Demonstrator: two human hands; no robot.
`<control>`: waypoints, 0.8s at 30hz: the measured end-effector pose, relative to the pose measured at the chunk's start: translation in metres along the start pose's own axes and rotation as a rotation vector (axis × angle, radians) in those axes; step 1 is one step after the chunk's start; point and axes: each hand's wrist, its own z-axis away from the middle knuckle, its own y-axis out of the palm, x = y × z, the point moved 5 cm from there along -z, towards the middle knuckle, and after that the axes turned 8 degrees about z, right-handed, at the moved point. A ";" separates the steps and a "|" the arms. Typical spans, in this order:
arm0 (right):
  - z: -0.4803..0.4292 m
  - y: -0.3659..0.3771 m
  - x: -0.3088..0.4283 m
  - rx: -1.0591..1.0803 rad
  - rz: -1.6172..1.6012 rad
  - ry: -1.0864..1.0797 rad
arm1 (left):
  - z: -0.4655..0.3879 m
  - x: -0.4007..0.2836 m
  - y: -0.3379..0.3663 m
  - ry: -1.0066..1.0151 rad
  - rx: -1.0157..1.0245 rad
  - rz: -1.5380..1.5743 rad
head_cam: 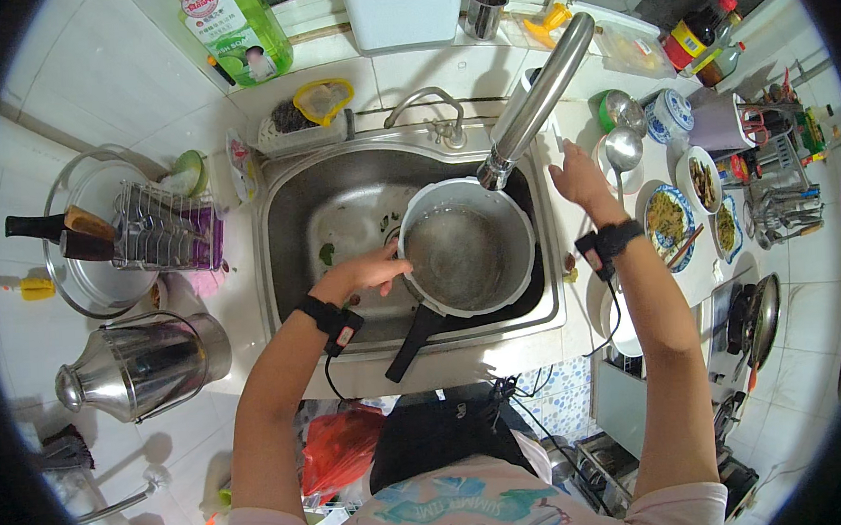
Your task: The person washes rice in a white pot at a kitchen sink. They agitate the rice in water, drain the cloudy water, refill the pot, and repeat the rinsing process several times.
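Observation:
A metal pot (467, 246) with a black handle stands in the right part of the steel sink (360, 194), with cloudy water inside. My left hand (371, 269) is at the pot's left wall, thumb near its rim; whether it grips the wall cannot be told. Beyond the sink's right edge, my right hand (581, 179) is over the counter, near a metal ladle (624, 150) and a bowl. Its fingers point away from me, and I cannot tell if they hold anything. A thick steel tube (543, 92) slants above the pot. Green leaf scraps (327, 254) lie in the sink.
Behind the sink are a curved faucet (426, 98), a green dish soap bottle (237, 37) and a steel cup (486, 13). Plates of food (668, 221) stand on the right. On the left are a knife rack (162, 226) and a steel canister (144, 362).

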 end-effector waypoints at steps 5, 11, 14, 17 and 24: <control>0.103 0.026 0.032 0.306 -0.155 -0.014 | -0.001 -0.002 -0.004 0.032 -0.171 -0.242; 0.153 0.089 0.031 0.599 -0.400 0.245 | -0.003 0.011 0.000 0.128 -0.357 -0.381; 0.153 0.117 0.032 0.681 -0.790 0.434 | -0.003 0.021 -0.002 0.173 -0.401 -0.317; 0.154 0.133 0.034 0.745 -0.981 0.500 | 0.008 0.036 0.009 0.152 -0.427 -0.142; 0.160 0.146 0.044 0.836 -1.089 0.617 | 0.033 0.068 0.088 0.063 -0.400 -0.350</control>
